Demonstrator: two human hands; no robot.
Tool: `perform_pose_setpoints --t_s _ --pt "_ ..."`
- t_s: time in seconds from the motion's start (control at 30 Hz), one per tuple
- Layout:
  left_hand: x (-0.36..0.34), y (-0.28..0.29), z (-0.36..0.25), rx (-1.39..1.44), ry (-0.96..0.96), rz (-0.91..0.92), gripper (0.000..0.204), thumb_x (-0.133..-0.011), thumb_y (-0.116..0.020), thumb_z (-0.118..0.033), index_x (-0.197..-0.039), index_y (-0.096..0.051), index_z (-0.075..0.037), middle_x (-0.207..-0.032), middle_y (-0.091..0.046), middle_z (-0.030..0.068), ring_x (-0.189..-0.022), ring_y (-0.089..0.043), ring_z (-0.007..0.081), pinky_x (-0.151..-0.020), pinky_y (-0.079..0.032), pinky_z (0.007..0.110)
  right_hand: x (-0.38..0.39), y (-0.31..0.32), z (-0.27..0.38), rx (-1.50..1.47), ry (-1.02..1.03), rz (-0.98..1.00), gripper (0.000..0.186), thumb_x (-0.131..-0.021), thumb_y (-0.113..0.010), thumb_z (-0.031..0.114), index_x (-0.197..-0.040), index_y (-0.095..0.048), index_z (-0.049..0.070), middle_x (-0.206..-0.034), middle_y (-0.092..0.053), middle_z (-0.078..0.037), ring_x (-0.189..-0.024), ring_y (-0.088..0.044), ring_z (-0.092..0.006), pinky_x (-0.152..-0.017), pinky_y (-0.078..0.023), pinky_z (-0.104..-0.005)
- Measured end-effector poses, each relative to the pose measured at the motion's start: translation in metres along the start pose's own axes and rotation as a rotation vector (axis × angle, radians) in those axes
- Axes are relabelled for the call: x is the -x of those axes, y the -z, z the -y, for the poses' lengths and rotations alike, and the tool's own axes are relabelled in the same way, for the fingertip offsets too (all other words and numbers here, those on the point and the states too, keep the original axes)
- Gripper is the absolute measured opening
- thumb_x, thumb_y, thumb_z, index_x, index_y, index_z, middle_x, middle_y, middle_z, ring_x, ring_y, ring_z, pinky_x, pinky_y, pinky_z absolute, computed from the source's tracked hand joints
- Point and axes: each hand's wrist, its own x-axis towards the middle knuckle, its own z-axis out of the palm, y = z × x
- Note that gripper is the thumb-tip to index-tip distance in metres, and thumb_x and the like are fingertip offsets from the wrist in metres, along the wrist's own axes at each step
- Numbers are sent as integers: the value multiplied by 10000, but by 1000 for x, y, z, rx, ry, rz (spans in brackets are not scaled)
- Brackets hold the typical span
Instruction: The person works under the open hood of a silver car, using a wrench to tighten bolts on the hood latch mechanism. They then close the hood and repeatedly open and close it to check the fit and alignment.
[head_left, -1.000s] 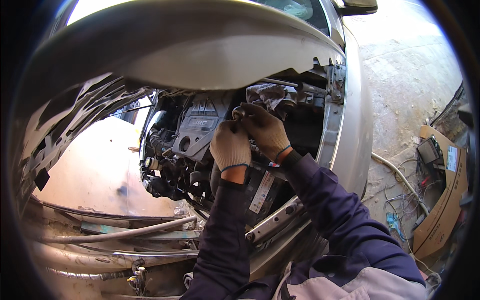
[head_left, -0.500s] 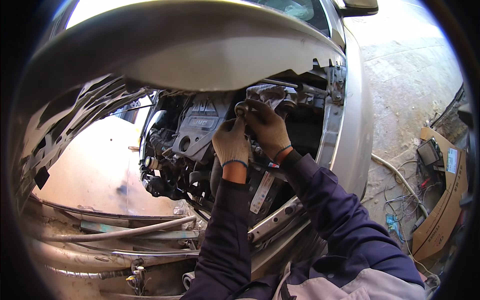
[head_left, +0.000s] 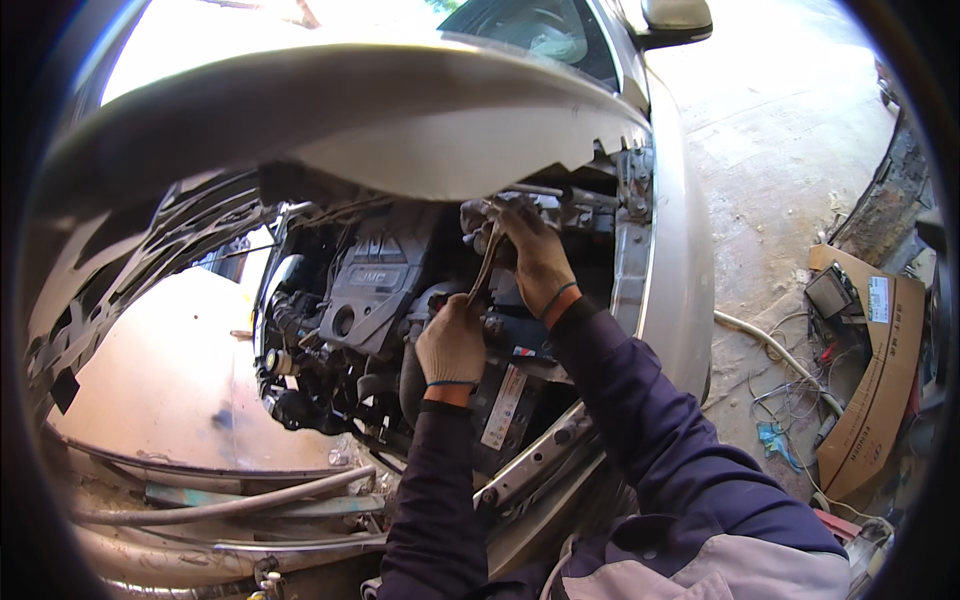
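Observation:
Both my hands wear knitted work gloves over a car's engine bay. My left hand (head_left: 450,340) is closed round the lower end of a long, narrow metal tool (head_left: 487,265), whose exact kind I cannot make out. My right hand (head_left: 537,262), higher and to the right, has its fingers closed at the tool's upper end, beside metal fittings partly hidden by them. A grey plastic engine cover (head_left: 370,285) lies left of my hands. A black battery (head_left: 522,410) with a label is below my right hand.
The raised bonnet and a silver panel (head_left: 400,120) arch over the bay. The fender edge (head_left: 670,300) runs down the right. Metal bars (head_left: 260,505) lie lower left. A hose (head_left: 760,330), wires and a flattened cardboard box (head_left: 870,385) are on the floor at right.
The view has shifted a little. My left hand has moved down, away from my right hand, and the long metal tool now shows between them, where earlier a small round piece showed.

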Motion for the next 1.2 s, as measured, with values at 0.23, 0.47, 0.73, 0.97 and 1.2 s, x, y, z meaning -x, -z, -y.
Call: perform_pose_setpoints --t_s 0.23,0.47,0.73,0.97,1.2 --pt "-25 -4 17 -9 -87 -98 473 -1071 -744 -303 -1469 -653 -65 -1353 -712 215 -1287 -672 447 -1041 -563 553 -33 16 -2 28 59 -238 262 -1124 -732 354 -1135 -709 93 -972 -769 -26 -773 -748 -151 -668 -630 -356" --pt "27 -62 39 -115 -181 -64 724 -1019 -784 -324 -1616 -553 13 -1762 -399 320 -1652 -275 591 -1358 -250 680 -108 44 14 -36 442 -286 297 -1146 -717 362 -1252 -639 95 -1035 -715 -22 -876 -679 -146 -771 -571 -309" --pt "27 -73 47 -70 -114 -94 737 -1034 -737 -303 -1641 -511 49 -1814 -322 334 -1693 -182 613 -1371 -223 685 -134 27 44 -292 572 -389 348 -1066 -807 235 -1118 -482 120 -952 -676 -56 -710 -701 -172 -618 -635 -372" --pt "29 -71 45 -60 -147 -122 671 -1043 -704 -246 -1625 -523 33 -1820 -322 328 -1700 -178 602 -1380 -211 664 -146 33 43 -209 659 -437 384 -1068 -800 207 -1212 -459 100 -915 -674 -59 -639 -685 -155 -590 -624 -340" --pt "29 -71 43 -78 -146 -130 648 -1030 -700 -228 -1596 -544 46 -1798 -355 336 -1689 -212 607 -1373 -236 669 -143 32 43 -128 694 -459 390 -1066 -801 241 -1209 -480 74 -875 -685 -60 -614 -683 -152 -553 -606 -337"
